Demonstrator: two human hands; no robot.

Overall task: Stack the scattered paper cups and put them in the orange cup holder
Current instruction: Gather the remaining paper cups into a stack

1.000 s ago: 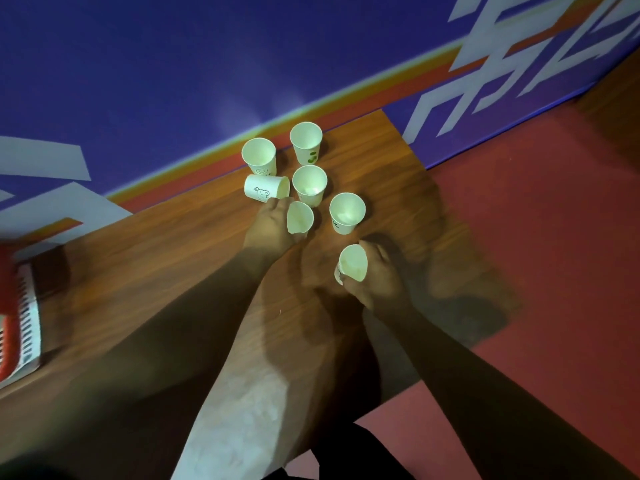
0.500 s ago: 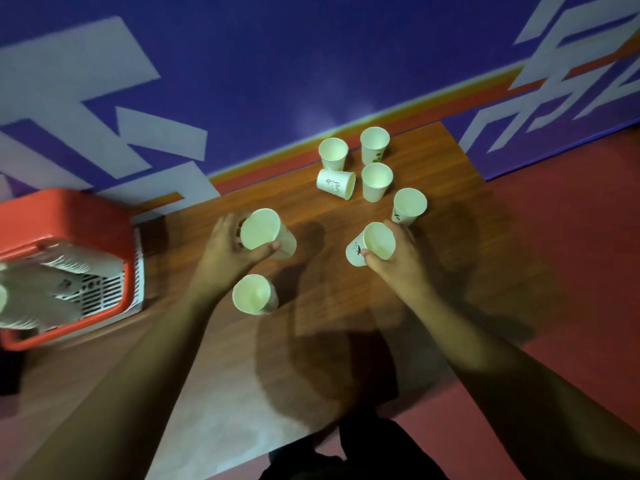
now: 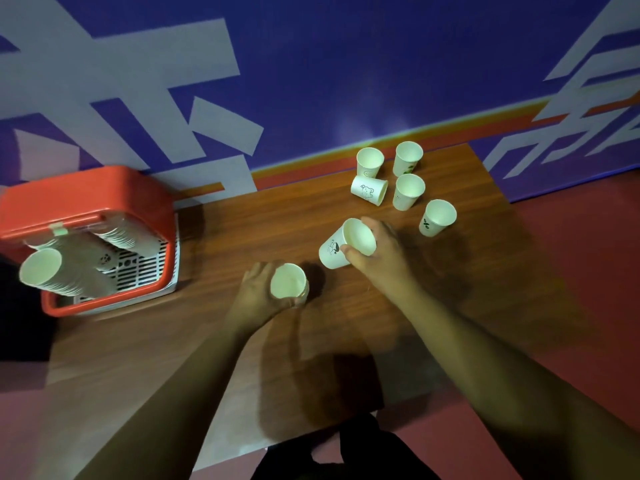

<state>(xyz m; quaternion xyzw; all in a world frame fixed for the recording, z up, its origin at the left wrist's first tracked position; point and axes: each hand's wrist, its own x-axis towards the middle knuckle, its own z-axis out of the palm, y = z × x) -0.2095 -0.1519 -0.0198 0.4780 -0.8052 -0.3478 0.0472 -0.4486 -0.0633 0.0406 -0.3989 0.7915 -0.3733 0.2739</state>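
Seven paper cups are out on the table (image 3: pixel 242 216). Five loose cups (image 3: pixel 408 191) sit at one o'clock (four standing, plus one cup on its side (image 3: pixel 369 190)). The left hand (image 3: pixel 258 296) curls round an upright cup (image 3: pixel 288 285) at centre. The right hand (image 3: pixel 377 251) grips a tilted cup (image 3: pixel 346 244) just toward two o'clock. One orange cup holder (image 3: pixel 86 192), with stacked cups inside, stands at nine o'clock.

Matt white paper cup (image 3: pixel 288 285) in the left hand (image 3: pixel 258 292), smooth inside; a second cup (image 3: pixel 343 244) of the same dull paper, black print on its side, in the right hand (image 3: pixel 377 251). Under both grips the table (image 3: pixel 277 220) shows brown wood grain with a low sheen. Beyond the right grip, loose cups (image 3: pixel 408 190) of plain paper. Left of the left grip, the orange cup holder (image 3: pixel 86 199) looks smooth, faintly glossy plastic, with a white slatted grille (image 3: pixel 145 271).
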